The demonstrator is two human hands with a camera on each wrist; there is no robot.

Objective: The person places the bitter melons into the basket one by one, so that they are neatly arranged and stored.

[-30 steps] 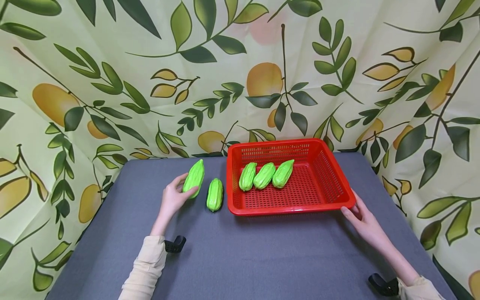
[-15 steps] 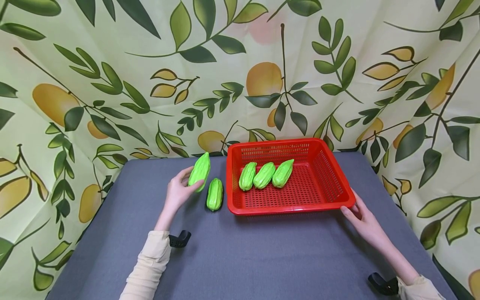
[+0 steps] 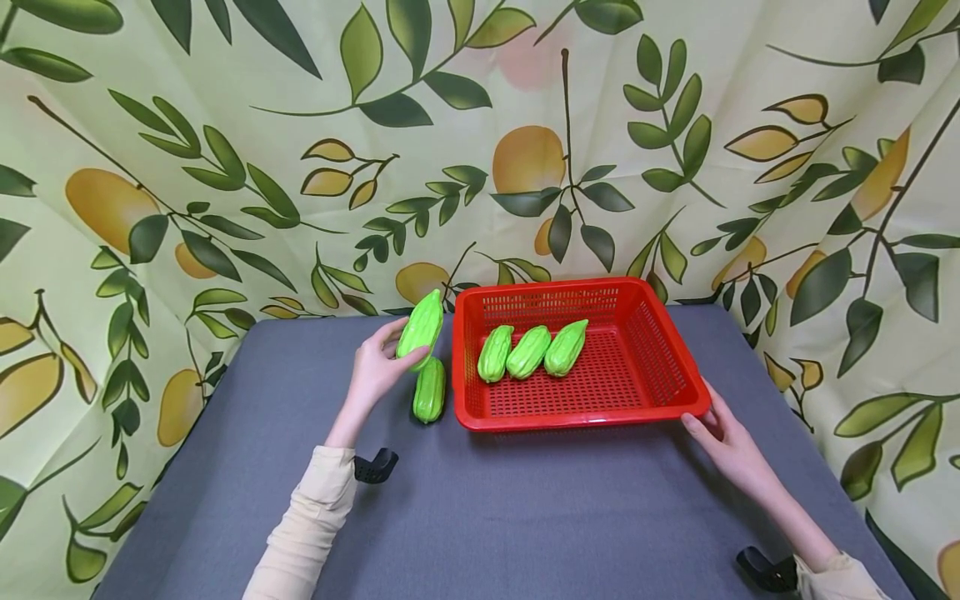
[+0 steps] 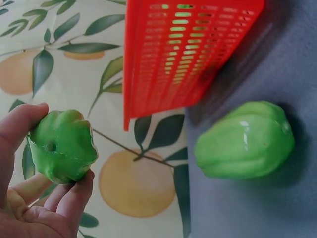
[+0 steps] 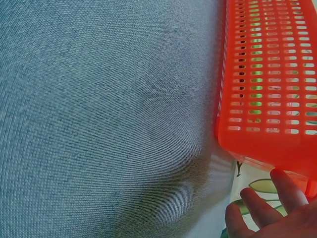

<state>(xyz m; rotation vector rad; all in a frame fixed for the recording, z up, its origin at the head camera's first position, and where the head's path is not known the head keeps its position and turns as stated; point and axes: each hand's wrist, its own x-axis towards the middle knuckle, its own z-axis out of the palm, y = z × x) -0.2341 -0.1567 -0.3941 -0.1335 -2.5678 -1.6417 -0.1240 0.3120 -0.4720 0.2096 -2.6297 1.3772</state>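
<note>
In the head view, my left hand (image 3: 377,364) pinches a light green, ridged bitter melon (image 3: 422,325) between thumb and fingers, above the table and left of the red basket (image 3: 570,421). The left wrist view shows its blunt end (image 4: 62,148) facing the camera. A second bitter melon (image 3: 429,392) lies on the table just below it, close to the basket's left side. Three bitter melons (image 3: 527,350) rest side by side in the basket's left half. My right hand (image 3: 731,446) holds the basket's near right corner; the right wrist view shows fingertips against its underside.
The table (image 3: 525,517) has a grey-blue cloth. Behind and beside it hangs a curtain (image 3: 442,192) printed with leaves and fruit. The basket's perforated side wall (image 4: 183,54) rises near the left hand. Black straps (image 3: 375,467) sit at both wrists.
My left hand has carried its bitter melon to the right and slightly farther back, from left of the lying one to above it. The right hand and basket have stayed put.
</note>
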